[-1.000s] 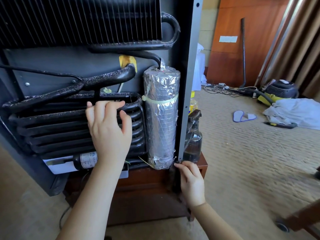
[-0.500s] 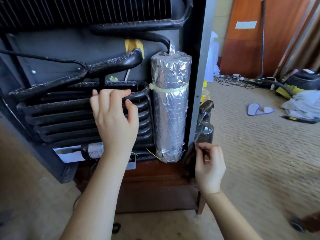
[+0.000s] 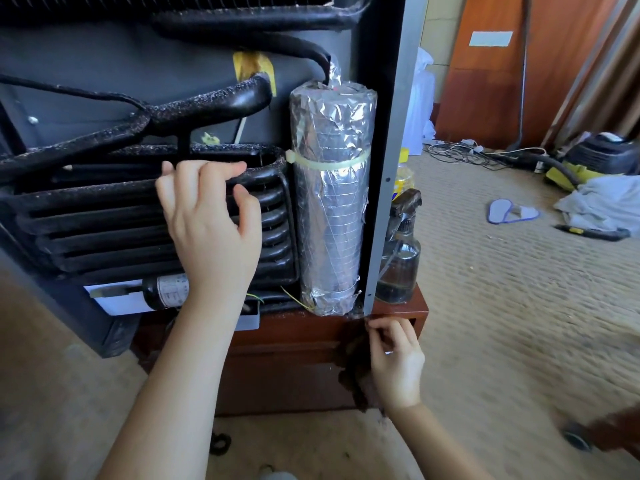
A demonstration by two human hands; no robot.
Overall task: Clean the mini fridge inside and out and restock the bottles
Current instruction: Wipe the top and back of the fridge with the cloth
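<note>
Fridge (image 3: 86, 57) stands on a wooden cabinet (image 3: 294, 368) w/ its back facing the camera, taking up most of the cabinet top and overhanging the left edge. Left grip (image 3: 211, 233) is on the black coils (image 3: 104, 220) at the fridge's back: fingers hooked over the top tube, thumb held off it. Just right of the coils is an upright foil cylinder (image 3: 330, 202) w/ a pale zip tie (image 3: 325, 163) round it. Right grip (image 3: 394, 358) is at the cabinet's front-right corner, just under the fridge's btm corner, fingers curled tight together, pinching a dark rag (image 3: 355, 372) that hangs down the cabinet front. Clear spray bottle (image 3: 398, 258) stands at the cabinet's right edge, beside the fridge wall; yellow bottle (image 3: 405, 174) behind it. On the carpet (image 3: 502, 306) well to the right: slippers (image 3: 512, 211), a vacuum (image 3: 595, 157), a pale cloth heap (image 3: 602, 202).
</note>
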